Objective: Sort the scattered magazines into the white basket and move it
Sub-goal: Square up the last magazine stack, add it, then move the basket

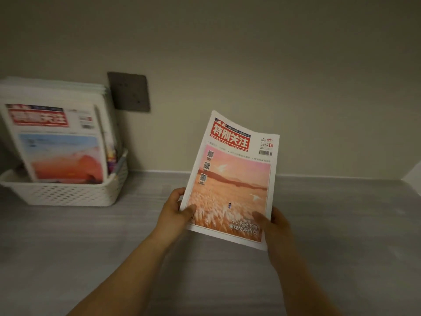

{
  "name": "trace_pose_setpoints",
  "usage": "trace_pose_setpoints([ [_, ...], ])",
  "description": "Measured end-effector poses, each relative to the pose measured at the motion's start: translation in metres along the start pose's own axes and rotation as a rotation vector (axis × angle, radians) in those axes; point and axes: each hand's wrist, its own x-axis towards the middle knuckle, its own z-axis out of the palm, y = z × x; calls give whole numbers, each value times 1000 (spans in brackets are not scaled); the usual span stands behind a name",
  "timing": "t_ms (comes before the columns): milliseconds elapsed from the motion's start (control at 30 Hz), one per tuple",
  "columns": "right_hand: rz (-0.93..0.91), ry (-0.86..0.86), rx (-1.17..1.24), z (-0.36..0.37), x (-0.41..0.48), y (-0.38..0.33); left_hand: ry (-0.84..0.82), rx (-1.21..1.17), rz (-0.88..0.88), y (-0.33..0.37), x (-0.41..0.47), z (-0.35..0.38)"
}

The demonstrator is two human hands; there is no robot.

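I hold one magazine (234, 179) upright above the grey surface, its cover showing a red title block and a pink-orange field. My left hand (175, 210) grips its lower left edge, thumb on the cover. My right hand (274, 229) grips the lower right corner, thumb on the cover too. At the far left stands the white basket (68, 195) with a lattice wall. Several magazines (59, 137) stand in it, leaning back against the wall, the front one with a similar red title.
The grey tabletop (330, 224) runs back to a beige wall. A dark wall plate (129, 92) sits just right of the basket's magazines. A pale corner of something (413, 173) shows at the right edge.
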Motion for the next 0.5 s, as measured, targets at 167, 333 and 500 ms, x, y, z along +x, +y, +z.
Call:
trace_pose_setpoints([
  [167, -36, -119, -34, 103, -23, -21, 64, 81, -30, 12, -4, -116],
  [333, -78, -236, -4, 206, -46, -29, 114, 343, 16, 26, 5, -231],
  [500, -155, -178, 2, 282, -48, -51, 236, 413, 73, 39, 21, -302],
])
